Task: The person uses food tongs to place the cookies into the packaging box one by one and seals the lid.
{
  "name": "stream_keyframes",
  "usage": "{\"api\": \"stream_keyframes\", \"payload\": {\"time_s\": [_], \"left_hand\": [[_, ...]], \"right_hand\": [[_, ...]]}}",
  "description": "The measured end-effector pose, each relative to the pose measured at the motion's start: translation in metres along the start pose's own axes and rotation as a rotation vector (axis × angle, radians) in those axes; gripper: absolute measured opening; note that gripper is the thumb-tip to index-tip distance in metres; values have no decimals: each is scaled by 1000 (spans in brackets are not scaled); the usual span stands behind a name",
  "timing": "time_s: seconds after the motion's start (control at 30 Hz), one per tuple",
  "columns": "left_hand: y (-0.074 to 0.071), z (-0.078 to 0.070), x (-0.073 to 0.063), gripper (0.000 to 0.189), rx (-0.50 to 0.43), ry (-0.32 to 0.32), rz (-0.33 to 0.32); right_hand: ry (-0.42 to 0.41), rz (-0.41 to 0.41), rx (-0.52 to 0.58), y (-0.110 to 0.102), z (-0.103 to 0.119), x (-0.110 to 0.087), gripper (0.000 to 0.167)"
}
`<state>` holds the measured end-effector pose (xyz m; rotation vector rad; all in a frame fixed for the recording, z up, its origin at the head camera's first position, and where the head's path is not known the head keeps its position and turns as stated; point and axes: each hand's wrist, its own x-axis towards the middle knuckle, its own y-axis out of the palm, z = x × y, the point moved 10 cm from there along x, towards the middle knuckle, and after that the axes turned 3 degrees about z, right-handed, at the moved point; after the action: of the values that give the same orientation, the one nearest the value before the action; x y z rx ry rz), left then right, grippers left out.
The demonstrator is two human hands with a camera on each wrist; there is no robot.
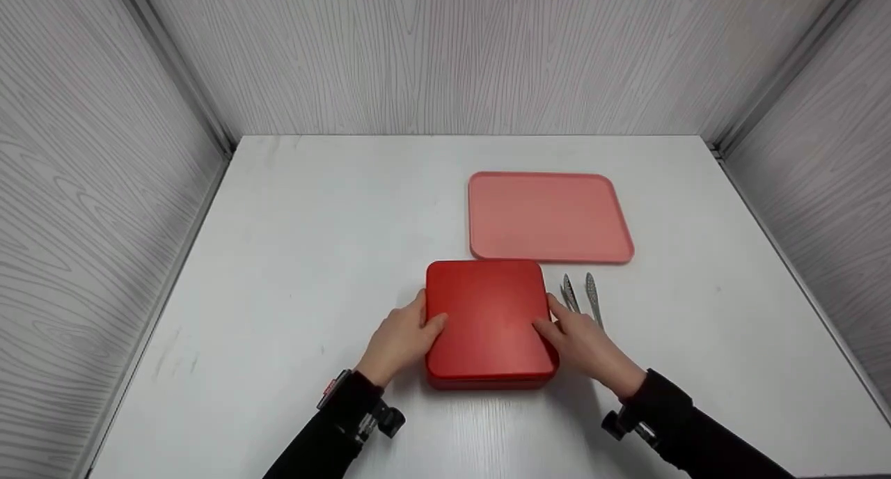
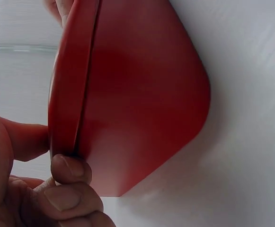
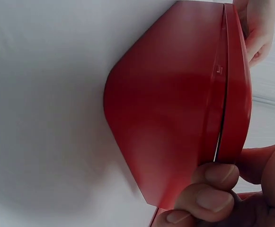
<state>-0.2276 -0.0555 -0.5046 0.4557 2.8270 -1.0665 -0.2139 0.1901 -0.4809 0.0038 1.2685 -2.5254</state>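
Note:
A red square box (image 1: 489, 383) stands on the white table, its lid (image 1: 487, 319) on top. My left hand (image 1: 398, 341) pinches the lid's left edge, thumb above and fingertips (image 2: 64, 196) below along the side. On the opposite side my right hand (image 1: 588, 345) grips the lid's right edge the same way, its fingertips (image 3: 213, 198) at the seam. In the right wrist view a thin gap shows between the lid and the box wall (image 3: 165, 94) near those fingers. The inside of the box is hidden.
A pink rectangular tray (image 1: 550, 216) lies just behind the box, toward the right. Patterned metal cutlery handles (image 1: 593, 294) stick out beyond my right hand, which hides their other ends. Wood-grain panels (image 1: 445, 54) wall the table at the back and both sides.

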Motion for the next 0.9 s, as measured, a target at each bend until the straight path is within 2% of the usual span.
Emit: {"api": "stream_keyframes", "payload": {"time_s": [0.23, 0.53, 0.9], "left_hand": [[0, 2, 4, 44, -21, -12, 4], [2, 0, 0, 52, 7, -1, 12], [3, -1, 4, 55, 21, 16, -13]], "right_hand": [[-9, -3, -2, -1, 1, 5, 62], [-17, -15, 3, -1, -3, 1, 60], [37, 30, 56, 2, -10, 6, 58]]}}
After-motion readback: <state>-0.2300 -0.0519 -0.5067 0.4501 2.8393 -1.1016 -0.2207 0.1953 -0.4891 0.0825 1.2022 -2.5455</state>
